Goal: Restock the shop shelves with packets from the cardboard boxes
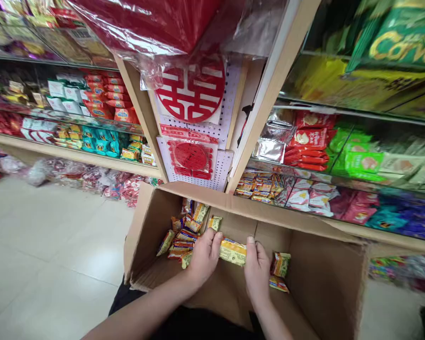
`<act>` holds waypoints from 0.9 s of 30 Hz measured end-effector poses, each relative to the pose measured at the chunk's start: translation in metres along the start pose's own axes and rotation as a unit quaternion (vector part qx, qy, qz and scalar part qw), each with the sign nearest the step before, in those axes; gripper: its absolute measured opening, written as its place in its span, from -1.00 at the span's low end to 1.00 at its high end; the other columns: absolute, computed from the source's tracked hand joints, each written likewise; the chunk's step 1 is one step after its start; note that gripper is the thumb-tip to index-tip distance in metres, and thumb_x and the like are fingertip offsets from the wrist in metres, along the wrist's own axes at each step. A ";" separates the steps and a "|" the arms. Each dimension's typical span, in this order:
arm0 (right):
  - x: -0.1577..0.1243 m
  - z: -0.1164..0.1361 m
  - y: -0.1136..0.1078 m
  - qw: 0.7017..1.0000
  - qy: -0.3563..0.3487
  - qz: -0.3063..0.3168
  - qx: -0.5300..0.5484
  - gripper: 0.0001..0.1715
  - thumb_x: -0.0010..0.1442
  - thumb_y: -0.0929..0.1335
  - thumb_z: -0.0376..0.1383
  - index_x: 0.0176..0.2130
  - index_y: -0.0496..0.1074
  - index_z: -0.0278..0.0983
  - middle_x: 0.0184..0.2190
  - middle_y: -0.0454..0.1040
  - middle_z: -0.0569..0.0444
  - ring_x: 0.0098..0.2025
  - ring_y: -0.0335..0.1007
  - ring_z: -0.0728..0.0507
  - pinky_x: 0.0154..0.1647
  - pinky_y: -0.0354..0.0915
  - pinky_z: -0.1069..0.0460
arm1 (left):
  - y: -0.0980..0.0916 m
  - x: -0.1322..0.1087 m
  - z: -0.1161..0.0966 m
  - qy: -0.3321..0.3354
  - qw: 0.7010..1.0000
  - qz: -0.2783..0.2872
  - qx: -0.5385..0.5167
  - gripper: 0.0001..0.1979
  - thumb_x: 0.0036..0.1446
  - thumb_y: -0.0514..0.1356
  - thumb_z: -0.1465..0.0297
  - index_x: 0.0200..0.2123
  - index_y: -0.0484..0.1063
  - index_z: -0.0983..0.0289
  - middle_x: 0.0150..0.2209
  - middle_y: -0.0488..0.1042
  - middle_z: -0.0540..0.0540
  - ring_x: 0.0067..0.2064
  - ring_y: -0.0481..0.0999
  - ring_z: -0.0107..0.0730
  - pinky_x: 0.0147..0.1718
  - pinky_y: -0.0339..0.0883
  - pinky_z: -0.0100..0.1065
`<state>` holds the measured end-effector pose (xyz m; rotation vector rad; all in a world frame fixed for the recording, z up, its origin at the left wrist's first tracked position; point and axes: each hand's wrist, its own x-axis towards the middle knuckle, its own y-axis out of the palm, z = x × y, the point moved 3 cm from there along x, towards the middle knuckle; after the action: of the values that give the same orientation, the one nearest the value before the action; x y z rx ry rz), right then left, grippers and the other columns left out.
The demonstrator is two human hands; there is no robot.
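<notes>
Both my hands reach into an open cardboard box [326, 278] on the floor. Between them they grip a short stack of yellow snack packets [233, 251]: my left hand [204, 257] closes on its left end, my right hand [257, 271] on its right end, fingers curled. A heap of similar small yellow and orange packets [182, 236] lies in the box's left part. Two more loose packets [279, 271] lie just right of my right hand.
Wooden shop shelves [92, 159] stand left and right of the box, filled with coloured snack bags. A white pegboard [198, 156] with red paper decorations stands behind the box. Bagged goods [92, 179] lie on the pale tiled floor at left.
</notes>
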<state>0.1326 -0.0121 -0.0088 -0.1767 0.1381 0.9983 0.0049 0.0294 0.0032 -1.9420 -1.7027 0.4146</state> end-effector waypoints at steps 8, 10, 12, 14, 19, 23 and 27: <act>-0.001 -0.009 -0.003 0.998 0.043 0.043 -0.033 -0.51 0.07 0.17 0.07 -0.53 0.22 -0.29 -0.64 0.28 0.17 -0.57 0.20 0.00 -0.56 0.14 0.13 | -0.008 0.004 0.000 0.015 1.000 0.015 0.005 -0.71 0.16 -0.12 0.27 -0.59 -0.02 0.22 -0.63 0.04 -0.10 -0.58 0.06 -0.53 -0.57 -0.01 -0.47; -0.002 -0.006 -0.003 0.995 0.073 0.056 -0.044 -0.49 0.06 0.16 0.09 -0.54 0.22 -0.28 -0.67 0.28 0.16 -0.60 0.19 -0.01 -0.62 0.11 0.13 | -0.007 0.004 0.001 0.017 1.000 0.021 -0.001 -0.71 0.16 -0.11 0.28 -0.58 -0.02 0.22 -0.63 0.03 -0.10 -0.58 0.06 -0.53 -0.57 -0.02 -0.47; -0.002 -0.004 -0.004 0.994 0.075 0.054 -0.059 -0.47 0.06 0.14 0.11 -0.55 0.21 -0.28 -0.70 0.26 0.16 -0.62 0.16 -0.01 -0.65 0.07 0.13 | -0.007 0.003 0.001 0.018 1.000 0.026 -0.003 -0.71 0.16 -0.11 0.28 -0.58 -0.02 0.22 -0.63 0.02 -0.11 -0.58 0.06 -0.53 -0.57 -0.02 -0.47; -0.001 -0.003 -0.007 0.994 0.039 0.044 -0.091 -0.46 0.09 0.11 0.10 -0.57 0.20 -0.28 -0.69 0.25 0.15 -0.61 0.16 -0.01 -0.61 0.08 0.12 | -0.006 0.001 0.002 0.020 0.999 0.031 -0.003 -0.72 0.16 -0.11 0.28 -0.57 -0.02 0.22 -0.63 0.03 -0.11 -0.58 0.07 -0.53 -0.56 -0.02 -0.46; 0.002 0.002 -0.017 0.956 -0.096 -0.011 -0.277 -0.48 0.15 0.07 0.02 -0.61 0.16 -0.26 -0.71 0.20 0.15 -0.62 0.10 0.00 -0.58 0.01 0.12 | -0.004 -0.003 0.000 0.026 0.998 0.061 -0.001 -0.75 0.17 -0.12 0.29 -0.54 0.01 0.22 -0.63 0.07 -0.10 -0.58 0.08 -0.52 -0.56 -0.02 -0.45; 0.003 0.015 -0.021 0.919 -0.201 -0.072 -0.333 -0.50 0.18 0.07 -0.05 -0.63 0.15 -0.25 -0.72 0.21 0.14 -0.64 0.08 0.00 -0.58 -0.01 0.11 | -0.004 -0.003 -0.010 0.026 0.998 0.041 -0.037 -0.75 0.17 -0.14 0.30 -0.55 0.00 0.22 -0.61 0.09 -0.09 -0.56 0.11 -0.51 -0.55 0.00 -0.45; 0.000 0.028 -0.022 0.912 -0.243 -0.072 -0.322 -0.53 0.20 0.09 -0.12 -0.63 0.16 -0.26 -0.74 0.19 0.16 -0.65 0.09 0.01 -0.58 0.01 0.12 | -0.005 -0.001 -0.014 0.010 0.996 0.027 -0.088 -0.73 0.17 -0.15 0.26 -0.55 0.01 0.22 -0.60 0.07 -0.08 -0.54 0.11 -0.50 -0.53 0.02 -0.44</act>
<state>0.1522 -0.0179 0.0199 -0.5247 -0.6646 0.8828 0.0086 0.0261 0.0173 -2.1141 -1.7274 0.2699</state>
